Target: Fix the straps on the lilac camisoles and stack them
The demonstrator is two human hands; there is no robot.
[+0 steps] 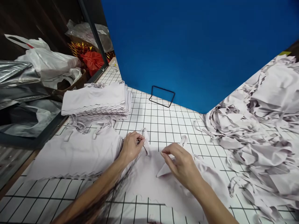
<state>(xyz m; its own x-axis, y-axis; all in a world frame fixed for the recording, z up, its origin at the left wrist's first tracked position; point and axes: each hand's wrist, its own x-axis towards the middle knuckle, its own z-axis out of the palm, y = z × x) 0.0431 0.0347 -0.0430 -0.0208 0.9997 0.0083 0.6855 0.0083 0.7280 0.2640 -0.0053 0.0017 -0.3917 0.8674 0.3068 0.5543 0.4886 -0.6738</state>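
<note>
Head view: one pale garment (149,183), spread on the white gridded table (161,119), beneath both hands. Left hand (131,145): narrow grip, pinching a strap (146,144) at the garment's upper edge. Right hand (181,161): narrow grip above the garment; whether cloth is held, cannot tell. At left, a folded stack (93,99) and, nearer, a flat stack (79,154); at right, a loose heap (252,133).

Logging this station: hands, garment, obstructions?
Left hand pinching strap; right hand over garment, grip unclear. Garment on gridded table, rumpled. Loose fabric pile off right, apart from hands.
</note>
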